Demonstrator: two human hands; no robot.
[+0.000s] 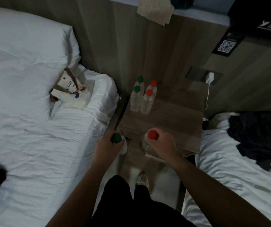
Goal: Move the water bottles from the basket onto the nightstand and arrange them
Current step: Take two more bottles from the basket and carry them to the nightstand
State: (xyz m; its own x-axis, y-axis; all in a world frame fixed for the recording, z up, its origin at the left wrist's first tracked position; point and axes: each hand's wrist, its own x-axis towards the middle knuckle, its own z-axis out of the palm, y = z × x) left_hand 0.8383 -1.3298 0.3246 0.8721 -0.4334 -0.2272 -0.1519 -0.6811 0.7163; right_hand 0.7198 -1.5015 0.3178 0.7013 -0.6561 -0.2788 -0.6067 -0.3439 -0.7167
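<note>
Several clear water bottles stand upright in a tight block at the back left of the wooden nightstand [172,115]: two with green caps [137,89] on the left, two with red caps [149,92] on the right. My left hand [108,145] grips a green-capped bottle [116,138] by its neck, just off the nightstand's front left corner. My right hand [161,142] grips a red-capped bottle [152,134] by its neck over the nightstand's front edge. Both bottle bodies are mostly hidden under my hands. No basket is in view.
A white bed [33,112] lies to the left with a printed tote bag [71,89] by the pillow. Another bed [229,169] with dark clothes [259,136] is on the right. A white charger [210,77] and its cable hang by the nightstand's back right. My legs fill the gap below.
</note>
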